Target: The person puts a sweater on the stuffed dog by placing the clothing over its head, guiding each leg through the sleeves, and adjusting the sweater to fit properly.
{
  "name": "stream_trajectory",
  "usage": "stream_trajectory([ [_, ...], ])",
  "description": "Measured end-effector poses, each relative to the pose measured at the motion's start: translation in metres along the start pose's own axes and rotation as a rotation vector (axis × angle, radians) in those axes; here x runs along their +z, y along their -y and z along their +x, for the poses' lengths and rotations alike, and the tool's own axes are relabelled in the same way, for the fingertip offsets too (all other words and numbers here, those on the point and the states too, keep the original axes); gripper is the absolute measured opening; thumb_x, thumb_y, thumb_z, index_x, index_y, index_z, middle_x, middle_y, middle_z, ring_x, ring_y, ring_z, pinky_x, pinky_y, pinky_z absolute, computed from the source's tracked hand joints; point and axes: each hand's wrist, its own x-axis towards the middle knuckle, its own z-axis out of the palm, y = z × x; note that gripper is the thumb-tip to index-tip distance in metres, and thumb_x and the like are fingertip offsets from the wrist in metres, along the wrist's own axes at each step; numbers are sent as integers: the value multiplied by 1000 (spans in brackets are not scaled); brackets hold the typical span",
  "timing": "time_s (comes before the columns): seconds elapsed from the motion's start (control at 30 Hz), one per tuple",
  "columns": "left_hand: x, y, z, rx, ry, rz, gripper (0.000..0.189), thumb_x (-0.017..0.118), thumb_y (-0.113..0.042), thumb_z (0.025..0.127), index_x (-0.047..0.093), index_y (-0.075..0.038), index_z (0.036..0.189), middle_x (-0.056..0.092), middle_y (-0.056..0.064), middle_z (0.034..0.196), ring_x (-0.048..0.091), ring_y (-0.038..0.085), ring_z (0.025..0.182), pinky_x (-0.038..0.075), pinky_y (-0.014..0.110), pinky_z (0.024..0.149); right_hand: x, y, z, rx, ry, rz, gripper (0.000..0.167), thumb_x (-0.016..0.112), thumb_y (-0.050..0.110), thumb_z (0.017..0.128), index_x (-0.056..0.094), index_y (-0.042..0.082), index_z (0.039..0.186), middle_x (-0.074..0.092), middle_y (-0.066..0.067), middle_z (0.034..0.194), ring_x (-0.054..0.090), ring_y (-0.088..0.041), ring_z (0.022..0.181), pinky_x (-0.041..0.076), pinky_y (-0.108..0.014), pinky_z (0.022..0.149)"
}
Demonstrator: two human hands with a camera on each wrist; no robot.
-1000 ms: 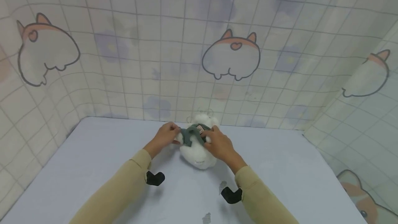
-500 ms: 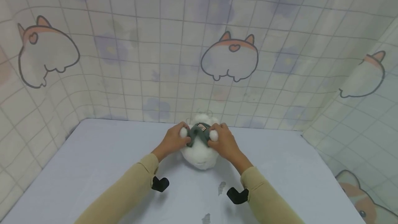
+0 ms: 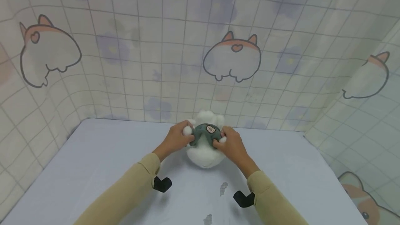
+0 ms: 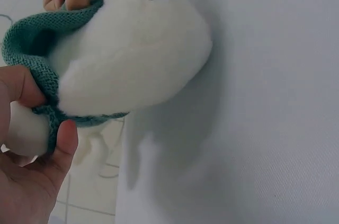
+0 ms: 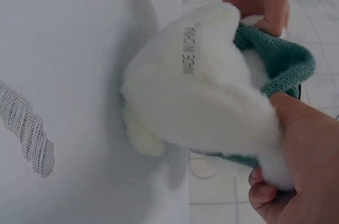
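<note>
A white plush toy (image 3: pixel 205 158) sits near the table's back edge, wearing a green knitted sweater (image 3: pixel 201 129) with a small patch on it. At its left side my left hand (image 3: pixel 175 137) pinches the sweater's edge, and a white stuffed arm (image 4: pixel 26 131) pokes out between thumb and fingers in the left wrist view. My right hand (image 3: pixel 233 146) grips the sweater and the other arm on the right side. In the right wrist view the sweater's lower edge gapes away from the body, and small print shows on the white plush. The toy's far side is hidden.
The white table (image 3: pixel 109 155) carries grey patches (image 3: pixel 223 188) nearer its front. A tiled-pattern curtain (image 3: pixel 162 61) with cartoon dog prints rises behind and along both sides. Black wrist mounts (image 3: pixel 162 184) stick out from both sleeves.
My left hand has moved right, from pulling the sweater outward to gripping close at the toy's side. The right hand has shifted slightly right, and the plush toy has moved a little right with it.
</note>
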Motion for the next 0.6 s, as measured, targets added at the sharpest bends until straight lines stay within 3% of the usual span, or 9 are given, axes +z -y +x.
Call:
stream_trajectory([
  [0.13, 2, -6, -2, 17, -14, 39, 19, 68, -10, 80, 61, -15, 97, 63, 7, 103, 61, 18, 80, 51, 30, 64, -1, -2, -1, -77, 34, -108, 33, 73, 10, 75, 40, 11, 79, 40, -1, 79, 40, -14, 67, 34, -25, 58],
  [0.3, 3, -14, -6, 62, -14, 89, 19, 70, -12, 78, 61, -15, 94, 64, 5, 102, 59, 20, 90, 52, 33, 69, 0, -6, 0, -178, -20, -246, 29, 68, 1, 76, 42, 12, 80, 38, -1, 82, 37, -11, 57, 34, -22, 49],
  [0.6, 2, -14, -7, 67, -12, 118, 19, 71, -11, 78, 62, -15, 95, 65, 4, 102, 60, 19, 90, 53, 33, 71, 5, -12, -1, -269, -69, -194, 27, 58, -13, 77, 44, 10, 80, 43, -1, 81, 41, -11, 63, 38, -21, 52],
])
